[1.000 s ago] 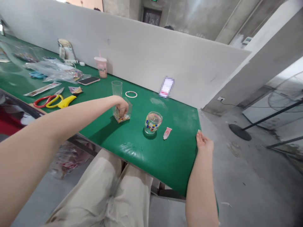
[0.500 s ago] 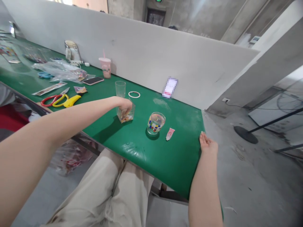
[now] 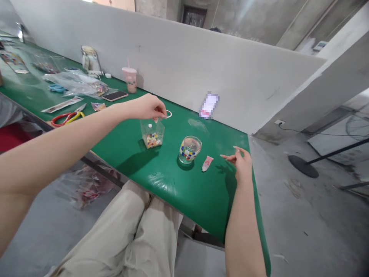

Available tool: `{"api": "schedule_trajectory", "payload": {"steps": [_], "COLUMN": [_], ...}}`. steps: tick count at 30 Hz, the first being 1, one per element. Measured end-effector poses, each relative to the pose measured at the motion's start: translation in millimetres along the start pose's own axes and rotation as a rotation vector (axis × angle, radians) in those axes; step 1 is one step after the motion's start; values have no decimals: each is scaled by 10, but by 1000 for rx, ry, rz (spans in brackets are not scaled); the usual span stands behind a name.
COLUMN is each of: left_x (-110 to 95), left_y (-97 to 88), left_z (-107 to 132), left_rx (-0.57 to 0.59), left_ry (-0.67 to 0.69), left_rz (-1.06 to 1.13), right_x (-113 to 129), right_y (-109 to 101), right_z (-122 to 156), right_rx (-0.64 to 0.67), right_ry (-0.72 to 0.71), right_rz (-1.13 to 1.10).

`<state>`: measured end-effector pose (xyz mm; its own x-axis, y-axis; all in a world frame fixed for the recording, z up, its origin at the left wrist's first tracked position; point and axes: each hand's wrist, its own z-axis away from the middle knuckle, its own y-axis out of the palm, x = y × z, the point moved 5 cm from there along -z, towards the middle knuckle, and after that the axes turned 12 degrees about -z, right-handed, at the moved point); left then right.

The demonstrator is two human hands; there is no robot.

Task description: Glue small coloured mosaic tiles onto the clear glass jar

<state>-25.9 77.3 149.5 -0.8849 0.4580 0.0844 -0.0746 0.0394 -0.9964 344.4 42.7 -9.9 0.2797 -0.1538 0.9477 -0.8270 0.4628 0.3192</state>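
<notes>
My left hand [image 3: 154, 107] is just above a clear box [image 3: 152, 136] with small coloured tiles in its bottom. Its fingertips are pinched together, and whatever they may hold is too small to make out. One white tile [image 3: 150, 125] shows higher up, inside the box. To the right stands a clear glass [image 3: 190, 149] with a band of coloured square tiles around it. A small pink and white tube [image 3: 207, 163] lies beside the glass. My right hand [image 3: 240, 161] hovers over the table right of the tube, fingers apart, holding nothing.
A white ring [image 3: 169, 114] lies partly behind my left hand. A lit phone [image 3: 209, 105] leans on the white partition [image 3: 245, 84]. Scissors [image 3: 67, 118], a dark phone [image 3: 115, 96], a pink cup [image 3: 130, 80] and plastic bags [image 3: 77, 82] are at the left. The table edge is at my right.
My left hand has risen out of the clear box to above its rim. My right hand has moved left from the table edge, its fingers now spread over the green surface.
</notes>
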Motion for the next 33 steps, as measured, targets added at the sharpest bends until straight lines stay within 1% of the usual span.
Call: {"api": "schedule_trajectory", "payload": {"steps": [1, 2, 3, 4, 5, 6, 8, 10, 12, 15, 19, 22, 25, 27, 29, 31, 33], "left_x": [-70, -178, -316, -466, -612, -747, -967, -1125, -1210, -1246, -1231, -1225, -1247, -1278, -1309, -1327, -1339], "left_y": [-22, 31, 156, 325, 519, 707, 1016, 1206, 1331, 1457, 1597, 1659, 1681, 1680, 1670, 1649, 1625], "left_z": [85, 160, 224, 279, 325, 356, 360, 303, 231, 139, 42, -59, -190, -273, -327, -339, -314], "left_rx": [-50, -32, 56, 177, 313, 422, 540, 549, 545, 511, 481, 456, 429, 411, 393, 375, 383], "left_ry": [-34, -17, 30, 82, 121, 148, 176, 194, 142, 57, -11, -66, -136, -160, -156, -130, -93], "left_rz": [168, 319, 454, 568, 660, 746, 886, 1001, 1115, 1194, 1276, 1333, 1395, 1436, 1441, 1400, 1343], "right_x": [26, 53, 77, 94, 100, 93, 55, 1, -67, -171, -276, -323, -361, -384, -387, -368, -345], "right_y": [90, 166, 228, 277, 307, 322, 303, 271, 281, 353, 436, 481, 511, 511, 489, 456, 428], "right_z": [32, 65, 99, 133, 165, 195, 254, 314, 368, 410, 439, 454, 436, 400, 348, 293, 254], "right_rx": [69, 123, 164, 204, 234, 263, 287, 321, 385, 458, 500, 526, 535, 519, 468, 394, 332], "right_ry": [-49, -100, -143, -161, -144, -90, 76, 248, 365, 426, 461, 474, 469, 455, 416, 354, 299], "right_rz": [89, 188, 286, 375, 458, 544, 750, 941, 1032, 1045, 1036, 1009, 986, 984, 994, 1005, 1003]}}
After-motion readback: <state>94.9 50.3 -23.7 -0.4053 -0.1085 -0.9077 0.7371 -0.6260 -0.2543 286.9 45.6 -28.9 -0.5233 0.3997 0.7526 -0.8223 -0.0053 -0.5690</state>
